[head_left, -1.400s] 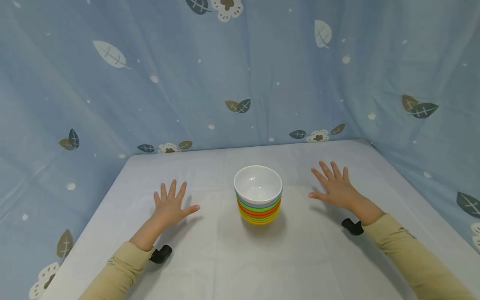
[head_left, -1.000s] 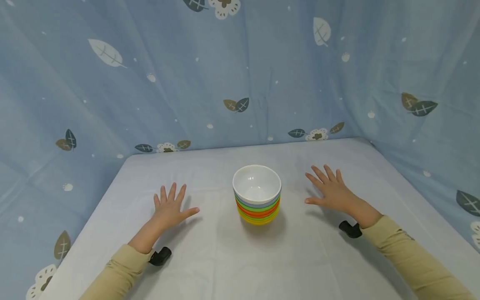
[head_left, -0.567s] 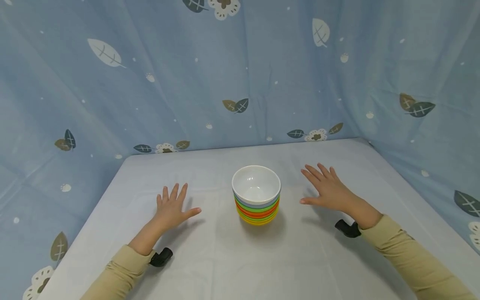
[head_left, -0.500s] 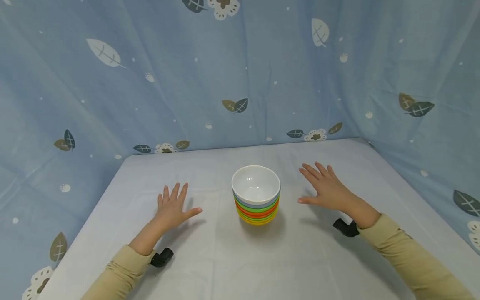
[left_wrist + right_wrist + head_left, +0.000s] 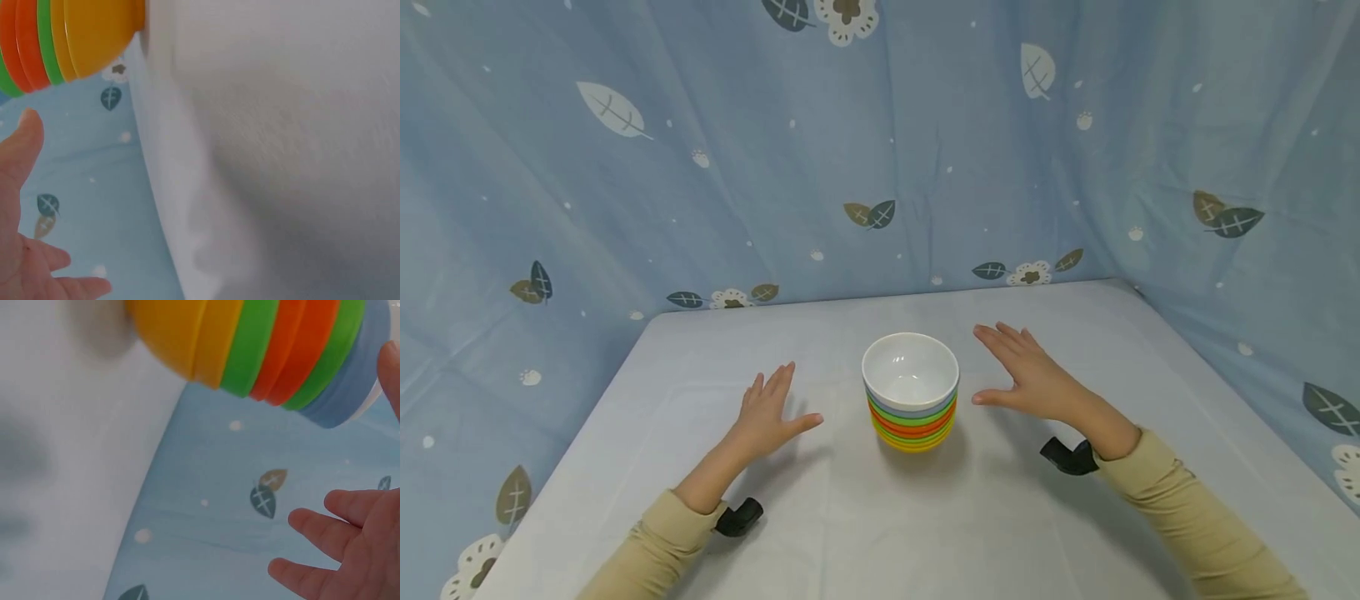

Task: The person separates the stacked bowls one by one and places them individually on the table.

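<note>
A stack of nested bowls (image 5: 913, 421) stands upright in the middle of the table. White is on top, with blue, green, orange and yellow bowls under it. My left hand (image 5: 766, 419) hovers to the left of the stack, fingers extended and thumb pointing toward it. On the other side, nearer the bowls, my right hand (image 5: 1026, 375) is held with straight fingers and thumb spread. Neither hand touches the stack. The left wrist view shows yellow, green and orange bowls (image 5: 94, 37) beyond the thumb; in the right wrist view the bowls (image 5: 250, 350) lie above the fingers.
A white cloth covers the table (image 5: 880, 533). Behind and at both sides hangs a blue curtain (image 5: 737, 167) with leaf and flower prints. A black wrist device (image 5: 739, 517) sits under the left cuff, another black device (image 5: 1070, 457) under the right.
Both hands have moved inward toward the bowl stack, the right one further than the left. Their fingers have drawn closer together. The stack has stayed in place.
</note>
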{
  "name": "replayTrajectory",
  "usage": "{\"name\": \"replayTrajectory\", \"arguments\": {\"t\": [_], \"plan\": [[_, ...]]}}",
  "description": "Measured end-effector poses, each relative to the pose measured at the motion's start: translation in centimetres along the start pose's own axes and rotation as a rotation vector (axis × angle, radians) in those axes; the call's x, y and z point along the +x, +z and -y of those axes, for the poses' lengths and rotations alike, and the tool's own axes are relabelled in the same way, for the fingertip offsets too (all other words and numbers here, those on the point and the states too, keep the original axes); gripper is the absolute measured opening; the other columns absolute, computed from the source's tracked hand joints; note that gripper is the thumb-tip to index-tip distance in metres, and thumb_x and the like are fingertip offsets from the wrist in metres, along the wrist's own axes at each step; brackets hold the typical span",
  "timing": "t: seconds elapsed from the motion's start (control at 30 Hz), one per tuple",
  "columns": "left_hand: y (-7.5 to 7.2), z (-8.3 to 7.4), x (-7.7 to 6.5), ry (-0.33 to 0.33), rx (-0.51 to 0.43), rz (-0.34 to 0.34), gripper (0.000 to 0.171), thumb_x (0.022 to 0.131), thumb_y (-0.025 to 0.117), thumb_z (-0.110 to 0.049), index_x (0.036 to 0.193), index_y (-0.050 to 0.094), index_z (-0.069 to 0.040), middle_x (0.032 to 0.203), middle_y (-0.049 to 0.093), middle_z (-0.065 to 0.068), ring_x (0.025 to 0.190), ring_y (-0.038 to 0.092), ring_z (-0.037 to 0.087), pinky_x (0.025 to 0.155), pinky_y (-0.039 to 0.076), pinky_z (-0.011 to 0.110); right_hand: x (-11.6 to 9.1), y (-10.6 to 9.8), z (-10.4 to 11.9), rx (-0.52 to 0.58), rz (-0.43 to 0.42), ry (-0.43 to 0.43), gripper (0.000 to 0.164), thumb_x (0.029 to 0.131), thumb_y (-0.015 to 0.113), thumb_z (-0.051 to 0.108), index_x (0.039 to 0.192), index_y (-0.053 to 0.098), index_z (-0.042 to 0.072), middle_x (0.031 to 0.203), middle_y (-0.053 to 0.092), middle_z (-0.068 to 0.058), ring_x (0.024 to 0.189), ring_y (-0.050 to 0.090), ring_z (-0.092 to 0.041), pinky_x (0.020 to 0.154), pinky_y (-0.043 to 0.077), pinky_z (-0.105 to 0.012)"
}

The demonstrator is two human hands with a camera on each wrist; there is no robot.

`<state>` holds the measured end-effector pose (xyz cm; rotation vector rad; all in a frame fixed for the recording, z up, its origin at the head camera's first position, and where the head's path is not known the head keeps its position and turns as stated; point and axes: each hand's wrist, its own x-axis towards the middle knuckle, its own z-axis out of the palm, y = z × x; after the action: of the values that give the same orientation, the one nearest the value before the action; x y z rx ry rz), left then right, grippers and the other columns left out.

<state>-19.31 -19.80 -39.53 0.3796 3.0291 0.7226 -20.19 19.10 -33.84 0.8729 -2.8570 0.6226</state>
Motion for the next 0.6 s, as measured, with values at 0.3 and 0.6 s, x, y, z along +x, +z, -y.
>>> {"name": "replayTrajectory", "arguments": {"t": [0.3, 0.6], "plan": [[0.1, -2.4, -0.2, 0.038, -0.128, -0.018, 0.097, 0.077, 0.066, -0.051, 0.146, 0.015, -0.006, 0.150, 0.020, 0.017, 0.136, 0.009, 0.045, 0.105, 0.012, 0.063, 0.7, 0.2, 1.1, 0.120, 0.013, -0.031, 0.091, 0.075, 0.070, 0.045, 0.143, 0.027, 0.005, 0.146, 0.030, -0.019, 0.135, 0.019, -0.041, 0.107, 0.008, -0.060], [0.5, -4.6, 0.1, 0.057, -0.210, -0.022, 0.096, 0.076, 0.069, -0.047, 0.147, 0.015, -0.013, 0.150, 0.022, 0.012, 0.136, 0.018, 0.037, 0.104, 0.022, 0.060, 1.2, 0.3, 2.0, 0.178, 0.007, -0.086, 0.092, 0.075, 0.067, 0.051, 0.143, 0.027, 0.005, 0.145, 0.031, -0.018, 0.135, 0.021, -0.039, 0.108, 0.009, -0.059]]}}
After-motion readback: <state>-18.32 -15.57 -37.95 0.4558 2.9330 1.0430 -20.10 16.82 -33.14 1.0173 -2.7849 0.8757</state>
